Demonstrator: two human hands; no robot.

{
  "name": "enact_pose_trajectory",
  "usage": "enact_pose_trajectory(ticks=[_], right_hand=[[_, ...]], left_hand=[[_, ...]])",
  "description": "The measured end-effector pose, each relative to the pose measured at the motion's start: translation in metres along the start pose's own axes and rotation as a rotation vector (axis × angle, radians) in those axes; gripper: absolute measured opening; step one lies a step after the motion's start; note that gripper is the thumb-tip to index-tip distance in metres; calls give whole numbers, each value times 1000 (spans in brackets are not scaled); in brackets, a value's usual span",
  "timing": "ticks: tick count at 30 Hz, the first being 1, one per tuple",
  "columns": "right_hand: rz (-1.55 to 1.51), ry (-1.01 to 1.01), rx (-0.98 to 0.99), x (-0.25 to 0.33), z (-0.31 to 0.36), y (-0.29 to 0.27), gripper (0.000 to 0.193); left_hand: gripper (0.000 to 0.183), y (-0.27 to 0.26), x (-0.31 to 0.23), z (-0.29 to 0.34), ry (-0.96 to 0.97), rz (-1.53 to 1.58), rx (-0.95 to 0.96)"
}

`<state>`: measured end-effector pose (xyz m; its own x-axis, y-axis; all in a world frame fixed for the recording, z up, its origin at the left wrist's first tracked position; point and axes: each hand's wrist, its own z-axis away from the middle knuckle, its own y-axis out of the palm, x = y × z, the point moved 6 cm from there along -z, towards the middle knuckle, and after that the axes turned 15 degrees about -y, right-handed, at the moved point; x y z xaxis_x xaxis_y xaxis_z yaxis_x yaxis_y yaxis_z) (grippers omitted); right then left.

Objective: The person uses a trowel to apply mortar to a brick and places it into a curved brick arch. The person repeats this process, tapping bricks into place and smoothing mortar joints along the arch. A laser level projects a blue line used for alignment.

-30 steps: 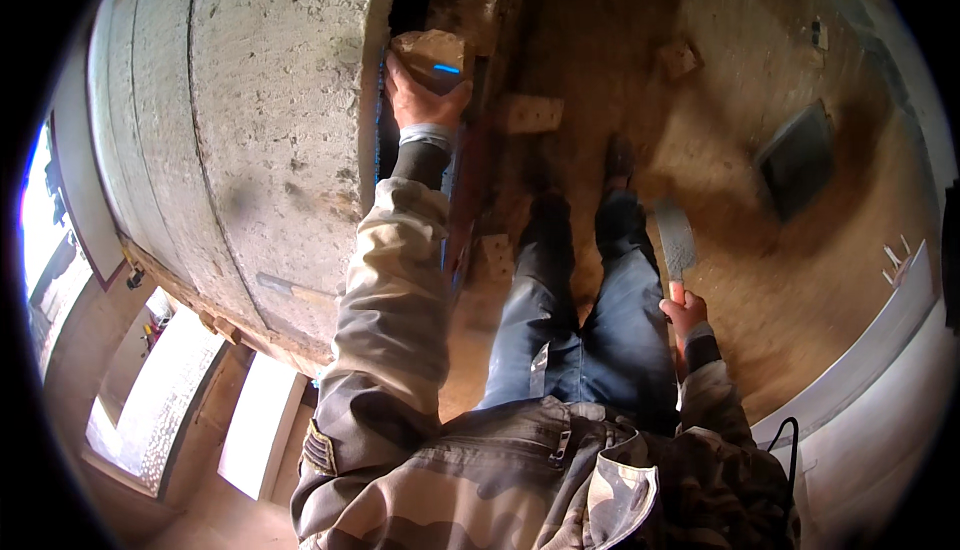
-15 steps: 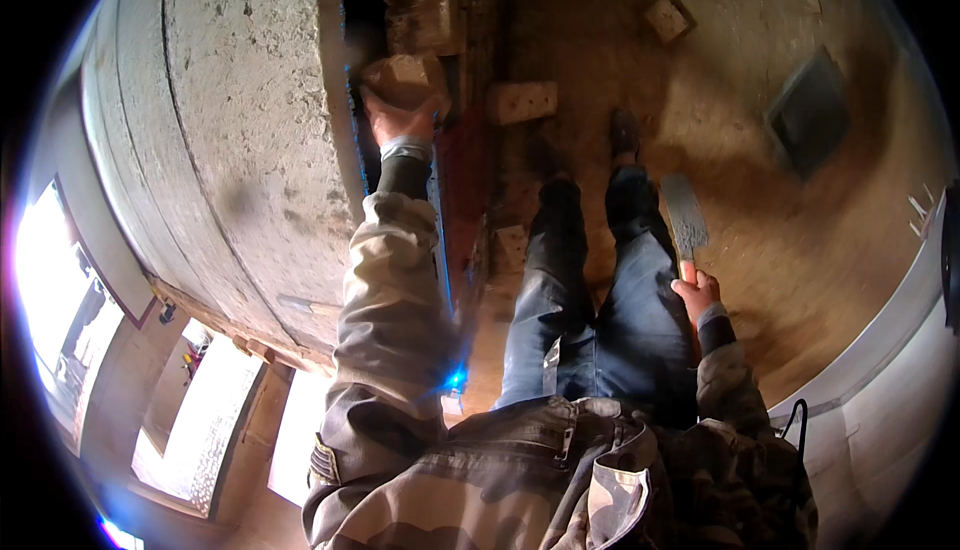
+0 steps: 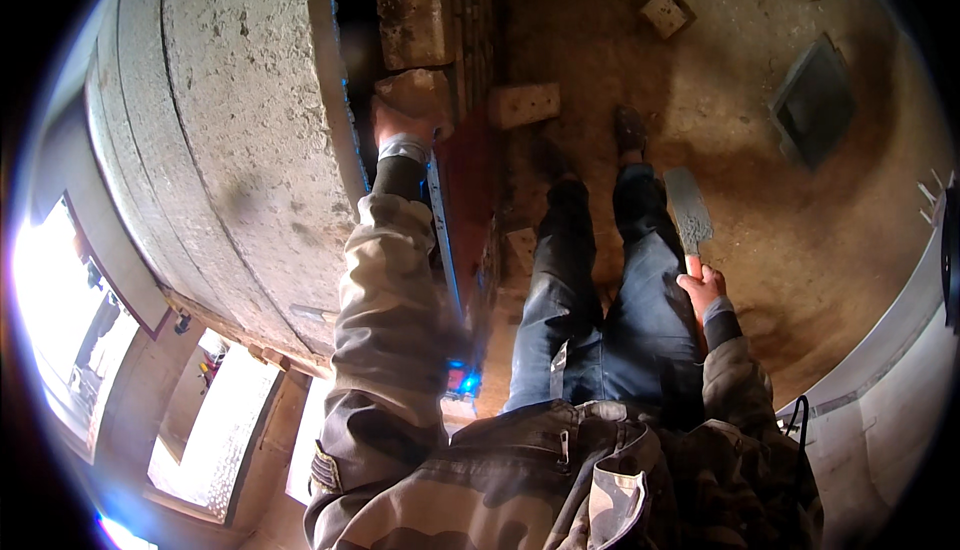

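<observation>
My left hand [image 3: 398, 128] reaches forward and is closed around a brick piece [image 3: 418, 96]. That piece sits against the near end of a brick [image 3: 413, 10] in the row beside the pale concrete slab [image 3: 240, 70]. Part of it is hidden by my fingers. Down by my right leg, my right hand [image 3: 706, 285] grips the orange handle of a trowel [image 3: 688, 205]. The trowel's flat, roughly rectangular blade points forward and carries grey mortar near the handle.
A loose brick [image 3: 525, 105] lies right of the row, and a smaller block [image 3: 666, 16] farther off on the brown floor [image 3: 740, 250]. A dark square pan [image 3: 815, 105] is at the right. Bright windows [image 3: 215, 420] show at the lower left.
My left hand and the brick piece have shifted slightly right and nearer. More of the row brick's near end shows. My right hand still holds the trowel low, nearly in place.
</observation>
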<state>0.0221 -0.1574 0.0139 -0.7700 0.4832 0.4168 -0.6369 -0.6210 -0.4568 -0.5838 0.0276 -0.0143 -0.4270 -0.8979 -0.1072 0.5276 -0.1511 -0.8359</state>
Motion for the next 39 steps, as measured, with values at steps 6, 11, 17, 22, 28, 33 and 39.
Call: enact_pose_trajectory(ticks=[6,11,17,22,28,33,39], right_hand=[[-70,18,-28,4,-2,1,35],[-62,30,-11,10,-8,4,36],[-100,48,4,10,-18,8,40],[82,-60,39,11,-39,13,42],[90,-132,59,75,-63,13,30],[-188,-547,7,204,-51,1,26],[-34,-712,118,293,-69,45,23]], left_hand=[[105,-9,-14,9,-41,-92,20],[108,-14,-45,26,141,-145,80],[115,-6,-33,12,21,-257,101],[114,-1,-10,-4,6,-140,109],[98,11,35,-15,126,381,228],[78,37,78,-41,116,610,372],[67,53,89,-56,102,608,552]])
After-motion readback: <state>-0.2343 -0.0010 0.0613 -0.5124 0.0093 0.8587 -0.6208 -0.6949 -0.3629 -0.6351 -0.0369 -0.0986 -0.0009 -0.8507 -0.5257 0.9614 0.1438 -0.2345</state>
